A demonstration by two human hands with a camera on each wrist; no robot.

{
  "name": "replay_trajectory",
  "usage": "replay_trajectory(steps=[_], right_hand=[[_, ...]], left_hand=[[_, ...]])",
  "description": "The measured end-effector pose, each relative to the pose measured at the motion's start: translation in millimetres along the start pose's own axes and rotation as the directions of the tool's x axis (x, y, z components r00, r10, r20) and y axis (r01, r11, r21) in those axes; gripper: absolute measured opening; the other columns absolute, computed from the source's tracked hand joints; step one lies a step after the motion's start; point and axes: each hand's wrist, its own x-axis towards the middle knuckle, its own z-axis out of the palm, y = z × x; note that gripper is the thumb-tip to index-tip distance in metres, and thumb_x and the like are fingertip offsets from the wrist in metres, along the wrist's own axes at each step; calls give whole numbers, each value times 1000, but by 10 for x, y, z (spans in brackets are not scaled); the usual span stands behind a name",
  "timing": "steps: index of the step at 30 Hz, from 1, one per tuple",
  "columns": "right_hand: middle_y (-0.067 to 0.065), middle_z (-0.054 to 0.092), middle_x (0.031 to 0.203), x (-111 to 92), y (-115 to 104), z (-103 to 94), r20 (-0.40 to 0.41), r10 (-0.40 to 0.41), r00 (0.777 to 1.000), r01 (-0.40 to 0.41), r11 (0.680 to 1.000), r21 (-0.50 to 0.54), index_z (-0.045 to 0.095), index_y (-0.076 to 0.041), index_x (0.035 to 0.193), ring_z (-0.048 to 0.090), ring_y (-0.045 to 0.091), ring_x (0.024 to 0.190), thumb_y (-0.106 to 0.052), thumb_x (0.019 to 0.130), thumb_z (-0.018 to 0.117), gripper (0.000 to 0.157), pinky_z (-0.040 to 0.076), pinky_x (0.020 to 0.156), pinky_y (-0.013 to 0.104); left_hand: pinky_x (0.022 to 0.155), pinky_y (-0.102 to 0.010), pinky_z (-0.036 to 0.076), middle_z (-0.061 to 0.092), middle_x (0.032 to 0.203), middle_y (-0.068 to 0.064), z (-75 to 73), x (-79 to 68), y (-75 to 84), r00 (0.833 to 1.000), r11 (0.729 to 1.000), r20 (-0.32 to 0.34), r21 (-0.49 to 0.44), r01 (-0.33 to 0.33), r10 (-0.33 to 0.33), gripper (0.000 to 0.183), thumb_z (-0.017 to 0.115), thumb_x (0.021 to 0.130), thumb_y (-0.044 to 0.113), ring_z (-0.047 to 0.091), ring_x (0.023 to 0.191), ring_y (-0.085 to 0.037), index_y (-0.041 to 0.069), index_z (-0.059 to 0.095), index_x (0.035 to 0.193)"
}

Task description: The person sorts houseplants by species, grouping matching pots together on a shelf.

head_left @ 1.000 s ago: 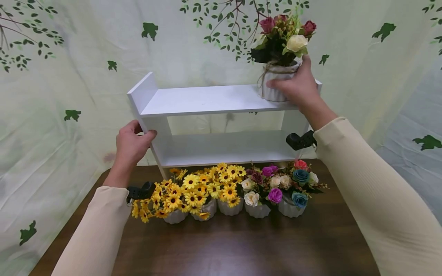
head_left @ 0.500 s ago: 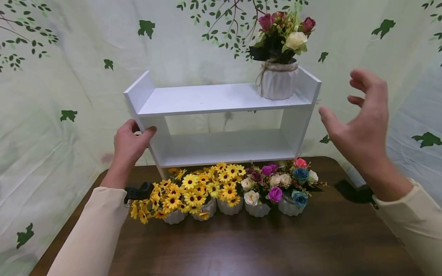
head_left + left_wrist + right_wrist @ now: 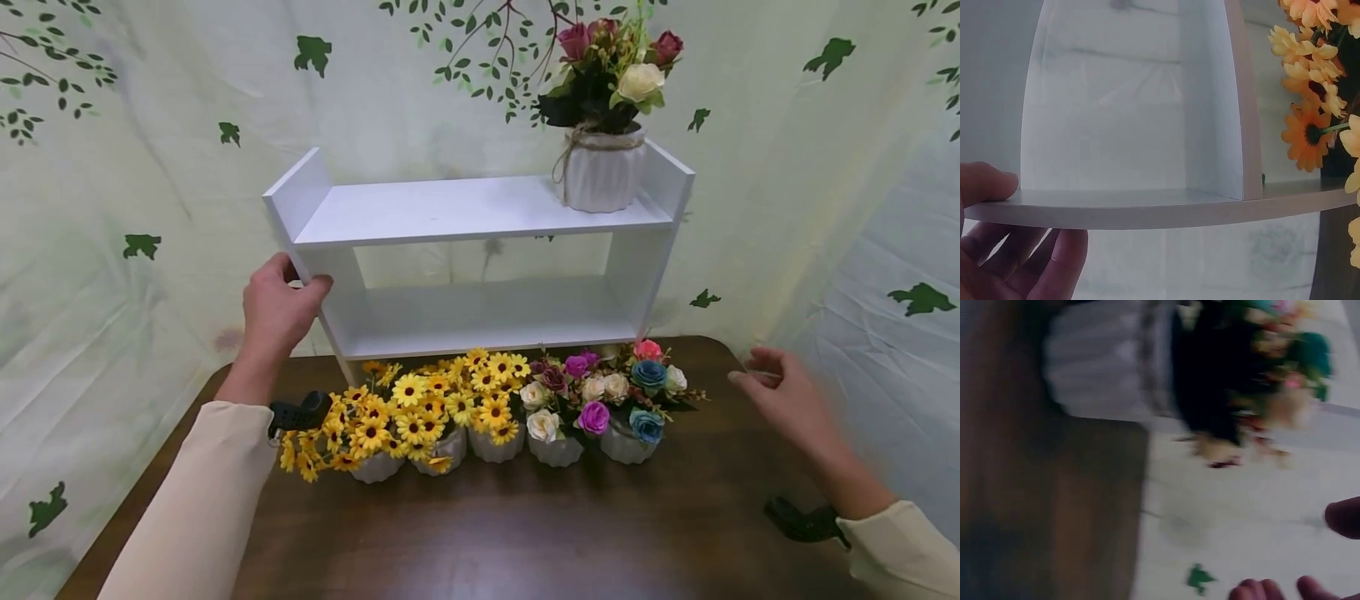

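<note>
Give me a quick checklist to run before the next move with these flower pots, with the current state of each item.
1. Left hand steadying the white shelf: ok, thumb and fingers grip its left side panel.
2. Right hand free: ok, thumb and fingers apart, holding nothing, right of the pots.
3. Red-and-cream rose pot stable: ok, upright at the top board's right end.
4. Front row of pots upright: ok, all five stand on the table.
5. Yellow flowers separated: not ok, blooms crowd together across their pots.
6. Shelf footing: cannot tell, the flowers hide its base.
</note>
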Motion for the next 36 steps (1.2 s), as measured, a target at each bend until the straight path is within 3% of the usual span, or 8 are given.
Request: replay_trajectory(steps=[2, 6, 12, 15, 19, 25, 29, 36], right_hand=[[40, 47, 134, 1, 165, 109, 118, 21, 993, -14, 998, -58, 33, 15, 141, 50, 53, 118, -33, 101, 51, 66, 54, 80, 45], [39, 55, 124, 18, 373, 338, 304, 16, 953, 23, 992, -125, 46, 17, 130, 57, 50, 111, -27, 98, 56, 55, 56, 82, 51], [39, 49, 136, 18, 419, 691, 444, -103, 890, 139, 989, -49, 33, 14, 142, 51, 54, 124, -32, 90, 70, 79, 51, 94, 61], [38, 45, 141, 18, 408, 859, 458, -152, 876, 148, 988, 45, 27, 12, 147, 49, 53, 127, -32, 87, 73, 87, 47, 100, 63], [31, 52, 138, 26, 405, 1040, 418, -195, 887, 149, 979, 140, 31, 8, 147, 56, 42, 123, -28, 85, 75, 84, 51, 100, 55], [24, 58, 136, -2, 399, 1149, 337, -215, 916, 172, 973, 155, 34, 2, 148, 60, 33, 119, -28, 84, 77, 82, 54, 93, 43], [20, 61, 133, 13, 342, 1177, 322, -258, 911, 225, 965, 137, 42, 0, 144, 61, 26, 112, -32, 85, 76, 76, 54, 88, 36], [16, 66, 127, 45, 319, 1195, 299, -260, 918, 230, 964, 132, 50, -2, 138, 62, 14, 100, -31, 84, 77, 67, 54, 78, 27]], left_hand=[[100, -62, 49, 53, 142, -24, 9, 3, 10, 1000, 1000, -2, 14, -2, 2, 58, 52, 95, 32, 55, 125, -44, 3, 44, 144], [99, -62, 50, 54, 140, -24, 11, 1, 13, 1000, 999, -7, 38, -2, 2, 56, 51, 95, 30, 57, 122, -44, 3, 45, 143], [100, -61, 50, 54, 139, -24, -41, -17, -47, 1000, 999, 2, 34, 8, -8, 57, 50, 95, 30, 56, 121, -43, 3, 44, 144], [101, -62, 49, 52, 141, -24, -53, -23, -69, 1000, 1000, 17, 11, 21, -22, 58, 51, 95, 30, 54, 124, -42, 3, 42, 145], [101, -63, 48, 50, 144, -24, -38, -8, -49, 999, 1000, 37, -4, 22, -22, 60, 52, 95, 30, 53, 126, -43, 4, 40, 147], [102, -62, 48, 51, 143, -22, 24, 29, -6, 999, 1000, 30, 14, 12, -12, 58, 52, 94, 29, 55, 124, -42, 6, 41, 147], [101, -62, 49, 53, 140, -22, 31, 33, -21, 1000, 1000, 11, 24, 4, -4, 57, 51, 94, 30, 57, 122, -42, 6, 43, 145], [102, -60, 49, 54, 141, -22, 43, 35, -28, 1000, 999, 6, 35, -4, 4, 56, 49, 94, 30, 58, 121, -42, 4, 43, 144]])
